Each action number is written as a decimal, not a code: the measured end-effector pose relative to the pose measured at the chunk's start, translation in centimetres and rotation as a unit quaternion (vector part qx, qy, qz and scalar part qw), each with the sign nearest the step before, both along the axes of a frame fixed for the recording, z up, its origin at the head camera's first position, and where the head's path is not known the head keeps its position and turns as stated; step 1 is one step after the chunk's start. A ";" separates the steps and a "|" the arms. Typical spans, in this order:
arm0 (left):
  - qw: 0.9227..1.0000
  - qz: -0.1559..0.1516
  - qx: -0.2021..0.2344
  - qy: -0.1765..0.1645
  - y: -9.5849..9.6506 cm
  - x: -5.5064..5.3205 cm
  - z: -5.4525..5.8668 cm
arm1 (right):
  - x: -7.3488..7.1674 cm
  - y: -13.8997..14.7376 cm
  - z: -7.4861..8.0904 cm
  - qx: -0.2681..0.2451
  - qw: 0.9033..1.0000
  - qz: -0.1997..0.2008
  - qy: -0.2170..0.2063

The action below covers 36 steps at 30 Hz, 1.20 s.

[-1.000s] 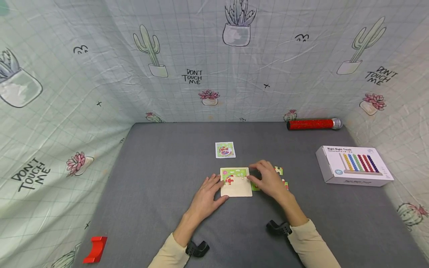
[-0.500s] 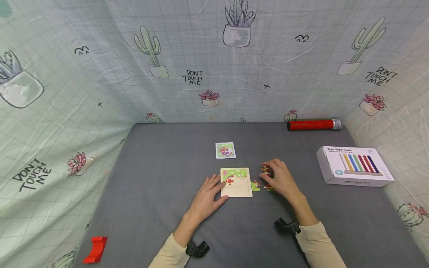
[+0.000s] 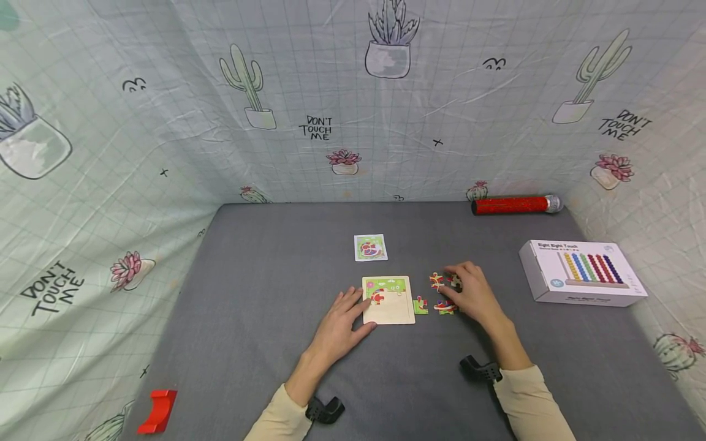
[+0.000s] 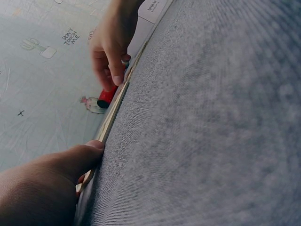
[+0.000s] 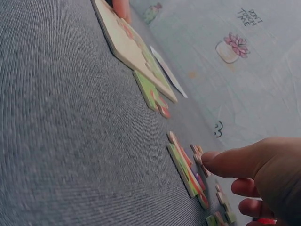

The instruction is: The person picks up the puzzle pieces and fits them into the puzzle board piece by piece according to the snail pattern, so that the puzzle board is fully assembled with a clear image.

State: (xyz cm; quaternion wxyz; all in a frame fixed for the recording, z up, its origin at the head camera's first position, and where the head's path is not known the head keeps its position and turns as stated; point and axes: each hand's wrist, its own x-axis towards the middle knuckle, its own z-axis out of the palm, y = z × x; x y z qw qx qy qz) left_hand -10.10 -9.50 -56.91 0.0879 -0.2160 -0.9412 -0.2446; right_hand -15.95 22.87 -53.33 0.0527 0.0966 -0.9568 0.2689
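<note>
A square wooden puzzle board (image 3: 394, 312) lies mid-table, its upper part and a bit of its left filled with green and red pieces. My left hand (image 3: 340, 318) rests at its left edge, fingers extended on the rim and thumb by the lower corner. Right of the board, a green corner piece (image 3: 421, 305) almost touches it. My right hand (image 3: 471, 295) hovers low over loose puzzle pieces, thumb and fingers apart and loosely bent. By its thumb lies a red-and-yellow piece (image 3: 436, 281); nearer me is a red-and-green piece (image 3: 444, 307). Its palm partly hides further pieces (image 5: 223, 201).
A small picture card (image 3: 371, 247) lies beyond the board. To the right stands a white box (image 3: 583, 272) with a bead picture. A red glittery tube (image 3: 513, 205) lies at the back edge, and a red curved block (image 3: 157, 411) at the front left.
My right hand has moved right, from the board's edge to the loose pieces, uncovering the green corner piece and others. The left hand has stayed on the board.
</note>
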 end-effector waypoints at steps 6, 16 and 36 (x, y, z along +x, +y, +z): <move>1.000 -0.002 -0.001 0.005 0.0 0.0 0.0 | -0.3 0.4 -0.2 0.011 1.000 -0.005 -0.015; 1.000 -0.002 0.000 0.004 0.0 0.0 0.0 | -0.6 0.6 -0.3 0.008 1.000 -0.001 -0.027; 1.000 0.001 0.002 0.002 0.0 0.0 0.0 | -1.5 0.0 0.6 0.028 0.996 0.045 -0.070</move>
